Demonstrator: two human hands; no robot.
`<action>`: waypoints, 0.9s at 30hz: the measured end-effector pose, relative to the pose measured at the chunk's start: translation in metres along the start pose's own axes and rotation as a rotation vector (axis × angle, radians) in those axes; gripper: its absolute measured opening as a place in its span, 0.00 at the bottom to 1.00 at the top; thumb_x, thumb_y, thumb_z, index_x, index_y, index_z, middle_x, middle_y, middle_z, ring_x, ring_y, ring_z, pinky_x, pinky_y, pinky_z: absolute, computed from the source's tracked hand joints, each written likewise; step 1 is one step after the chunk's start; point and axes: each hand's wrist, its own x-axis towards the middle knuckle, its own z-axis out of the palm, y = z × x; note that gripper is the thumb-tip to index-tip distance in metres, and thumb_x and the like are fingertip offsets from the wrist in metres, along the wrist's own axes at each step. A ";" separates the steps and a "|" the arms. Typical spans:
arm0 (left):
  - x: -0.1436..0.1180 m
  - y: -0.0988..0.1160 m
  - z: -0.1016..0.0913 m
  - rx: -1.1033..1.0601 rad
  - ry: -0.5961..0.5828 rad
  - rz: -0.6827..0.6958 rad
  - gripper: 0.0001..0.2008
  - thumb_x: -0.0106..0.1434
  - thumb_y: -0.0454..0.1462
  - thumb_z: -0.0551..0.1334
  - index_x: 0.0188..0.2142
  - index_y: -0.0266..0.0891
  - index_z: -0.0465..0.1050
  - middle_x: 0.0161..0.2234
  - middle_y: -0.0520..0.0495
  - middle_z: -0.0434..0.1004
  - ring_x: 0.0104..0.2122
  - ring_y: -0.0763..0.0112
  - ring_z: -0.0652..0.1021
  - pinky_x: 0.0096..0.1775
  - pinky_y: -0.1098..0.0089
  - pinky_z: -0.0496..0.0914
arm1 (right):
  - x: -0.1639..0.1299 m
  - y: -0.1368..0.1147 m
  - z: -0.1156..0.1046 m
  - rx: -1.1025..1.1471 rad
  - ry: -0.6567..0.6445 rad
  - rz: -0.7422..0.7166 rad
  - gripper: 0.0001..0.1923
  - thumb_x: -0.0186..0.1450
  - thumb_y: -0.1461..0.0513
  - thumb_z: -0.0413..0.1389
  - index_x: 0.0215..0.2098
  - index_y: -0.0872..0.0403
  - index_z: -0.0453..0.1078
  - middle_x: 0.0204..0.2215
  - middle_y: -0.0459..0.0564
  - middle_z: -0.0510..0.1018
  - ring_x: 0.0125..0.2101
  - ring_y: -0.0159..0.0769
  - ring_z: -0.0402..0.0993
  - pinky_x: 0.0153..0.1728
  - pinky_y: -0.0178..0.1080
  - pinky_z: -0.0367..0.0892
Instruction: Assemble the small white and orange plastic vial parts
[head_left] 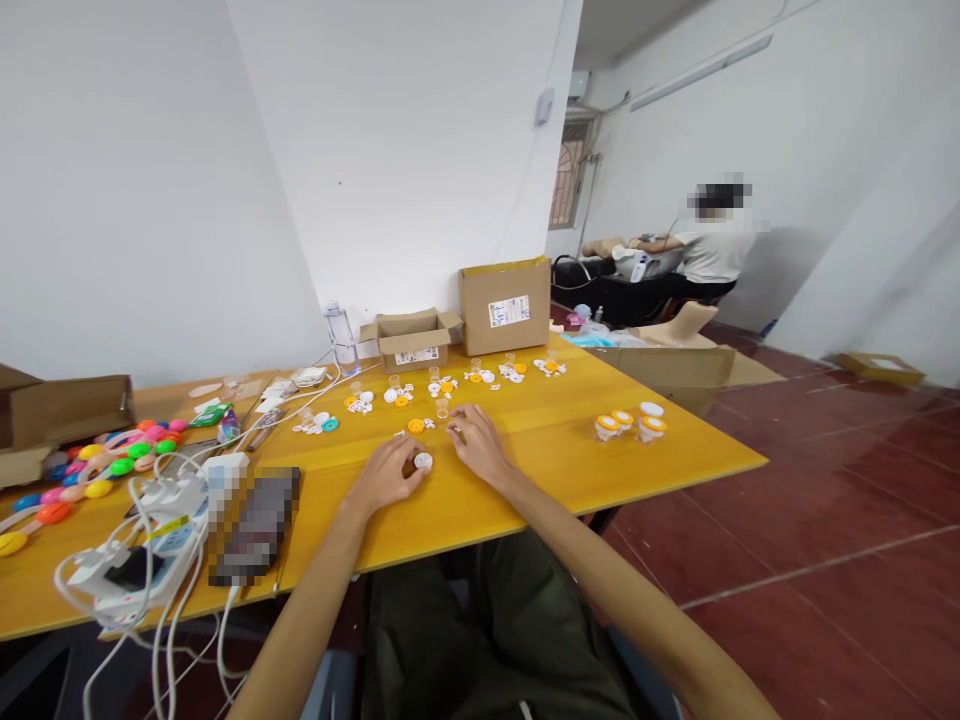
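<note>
My left hand [386, 475] is closed around a small white round plastic piece [423, 461], held just above the table's near side. To its right, my right hand [480, 445] has its thumb and fingers drawn together in a pinch; what they hold is too small to make out. Between and beyond the hands stand a clear plastic cup [442, 408] and an orange ring-shaped lid [415, 426], with tiny white parts [429, 424] beside it. Farther back, several similar groups of clear cups, white discs [366, 397], orange rings [402, 401] and small white bits lie in a row.
Several capped cups [621, 418] stand at the right. Cardboard boxes [504, 308] and a water bottle [341, 340] line the back. On the left lie a power strip [176, 540] with cables, a phone [257, 527] and colourful beads [120, 465]. Another person [712, 245] sits far right.
</note>
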 end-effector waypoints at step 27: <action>0.001 -0.008 0.004 -0.085 0.004 0.082 0.12 0.71 0.36 0.50 0.34 0.42 0.69 0.35 0.46 0.72 0.38 0.65 0.73 0.43 0.65 0.68 | -0.001 -0.005 -0.005 0.086 -0.151 -0.144 0.08 0.67 0.63 0.58 0.44 0.50 0.75 0.46 0.53 0.75 0.49 0.41 0.70 0.53 0.47 0.66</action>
